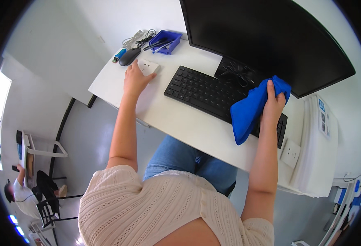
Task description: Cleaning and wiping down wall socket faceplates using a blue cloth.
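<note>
My left hand (137, 78) is on a white socket plate (149, 66) at the left of the desk, thumb on one side and fingers on the other. In my right hand (274, 103) is a blue cloth (249, 108), pinched near its top and hanging over the right part of the black keyboard (203, 91). The cloth hides some of the keys. Just beyond my left hand lies a dark computer mouse (130, 56). Behind the keyboard stands a black monitor (266, 41), its screen dark, with a bundle of black cable (237, 73) by its base.
A blue tray (173, 43) with pens sits at the back left, beside coiled cables (138, 39) and a small blue USB stick (119, 55). On the right are a second socket plate (290, 153) and a paper stack (316, 143). A seated person (26, 197) is far left.
</note>
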`<state>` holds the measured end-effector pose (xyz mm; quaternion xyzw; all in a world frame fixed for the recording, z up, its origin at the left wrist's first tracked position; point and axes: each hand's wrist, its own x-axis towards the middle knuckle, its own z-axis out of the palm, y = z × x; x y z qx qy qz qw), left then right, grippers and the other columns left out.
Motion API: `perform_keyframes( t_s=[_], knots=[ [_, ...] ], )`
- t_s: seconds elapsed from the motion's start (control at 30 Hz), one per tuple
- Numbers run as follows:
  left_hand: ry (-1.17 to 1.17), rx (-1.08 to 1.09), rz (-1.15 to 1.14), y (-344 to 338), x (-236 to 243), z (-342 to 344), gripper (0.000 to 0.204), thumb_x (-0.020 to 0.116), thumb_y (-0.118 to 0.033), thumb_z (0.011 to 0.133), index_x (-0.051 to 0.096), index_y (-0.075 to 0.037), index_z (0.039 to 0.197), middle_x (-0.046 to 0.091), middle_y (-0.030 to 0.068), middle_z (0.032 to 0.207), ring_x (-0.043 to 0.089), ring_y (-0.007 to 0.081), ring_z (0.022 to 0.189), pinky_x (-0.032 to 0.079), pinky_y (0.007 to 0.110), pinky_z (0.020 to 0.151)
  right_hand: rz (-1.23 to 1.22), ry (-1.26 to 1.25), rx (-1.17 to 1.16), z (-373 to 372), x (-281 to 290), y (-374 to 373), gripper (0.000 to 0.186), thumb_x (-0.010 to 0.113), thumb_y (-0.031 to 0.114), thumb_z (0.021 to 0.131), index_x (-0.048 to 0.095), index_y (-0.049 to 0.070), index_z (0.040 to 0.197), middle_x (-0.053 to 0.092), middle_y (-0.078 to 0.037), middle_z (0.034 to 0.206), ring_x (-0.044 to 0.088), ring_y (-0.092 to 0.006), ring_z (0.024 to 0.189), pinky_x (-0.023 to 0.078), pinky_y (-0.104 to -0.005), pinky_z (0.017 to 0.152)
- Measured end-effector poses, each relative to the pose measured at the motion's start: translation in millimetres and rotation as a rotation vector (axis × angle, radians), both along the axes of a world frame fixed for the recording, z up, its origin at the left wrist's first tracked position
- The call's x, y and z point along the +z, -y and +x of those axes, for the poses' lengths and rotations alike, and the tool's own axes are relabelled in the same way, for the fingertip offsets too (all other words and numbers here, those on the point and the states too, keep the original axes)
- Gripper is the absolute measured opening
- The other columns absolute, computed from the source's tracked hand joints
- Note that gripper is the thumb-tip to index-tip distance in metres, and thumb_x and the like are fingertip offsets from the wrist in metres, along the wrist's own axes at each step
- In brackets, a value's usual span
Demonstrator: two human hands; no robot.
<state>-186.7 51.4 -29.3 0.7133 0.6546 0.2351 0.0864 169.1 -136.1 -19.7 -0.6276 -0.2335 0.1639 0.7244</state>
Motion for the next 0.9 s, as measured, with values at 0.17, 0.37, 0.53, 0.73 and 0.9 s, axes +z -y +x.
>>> perform_keyframes(
  t_s=[0.17, 0.37, 0.53, 0.73, 0.9],
  knots=[
    [0.005, -0.011, 0.023, -4.8, -4.3, -3.8, 0.099, 0.081, -0.044, 0.069, 0.036, 0.002, 0.144, 0.048, 0.0236, 0.139, 0.044, 0.0371, 0.131, 0.039, 0.043, 0.107, -0.016, 0.002, 0.006, -6.1, 5.8, 1.3, 0.033, 0.068, 0.038, 0.091, 0.065, 0.005, 0.085, 0.066, -0.005, 0.081, 0.061, -0.0132, 0.072, 0.05, -0.0273, 0.07],
    [-0.039, 0.023, -0.025, -4.6, 2.1, 3.0, 0.096, 0.08, -0.045, 0.071, 0.036, 0.0, 0.145, 0.048, 0.0203, 0.141, 0.044, 0.0343, 0.132, 0.04, 0.042, 0.107, -0.058, 0.016, -0.011, -5.8, 5.5, 2.3, 0.033, 0.068, 0.038, 0.091, 0.065, 0.006, 0.084, 0.065, -0.004, 0.078, 0.06, -0.0127, 0.068, 0.05, -0.0258, 0.068],
    [-0.07, 0.039, -0.02, -6.4, 1.7, 4.4, 0.096, 0.08, -0.046, 0.072, 0.037, -0.002, 0.145, 0.048, 0.0189, 0.142, 0.044, 0.0328, 0.133, 0.041, 0.042, 0.106, -0.051, 0.002, 0.013, -4.3, 2.7, -0.1, 0.033, 0.068, 0.038, 0.091, 0.065, 0.006, 0.083, 0.065, -0.004, 0.079, 0.059, -0.0121, 0.072, 0.049, -0.0268, 0.071],
    [-0.044, 0.033, -0.012, -9.9, -5.9, -0.5, 0.094, 0.08, -0.047, 0.071, 0.038, -0.004, 0.144, 0.045, 0.0168, 0.145, 0.041, 0.0334, 0.135, 0.032, 0.057, 0.108, -0.031, 0.028, 0.021, -7.0, 4.9, 0.0, 0.033, 0.068, 0.037, 0.091, 0.065, 0.006, 0.083, 0.064, -0.004, 0.079, 0.058, -0.0119, 0.072, 0.048, -0.027, 0.072],
    [-0.087, 0.041, 0.023, 0.2, 0.5, 7.0, 0.093, 0.079, -0.05, 0.073, 0.039, -0.006, 0.144, 0.036, 0.0169, 0.152, 0.031, 0.0332, 0.143, 0.024, 0.062, 0.111, 0.006, 0.003, 0.016, -1.9, 3.6, 0.7, 0.03, 0.069, 0.035, 0.091, 0.064, 0.006, 0.083, 0.064, -0.004, 0.079, 0.059, -0.0118, 0.071, 0.048, -0.0265, 0.07]
  ],
)
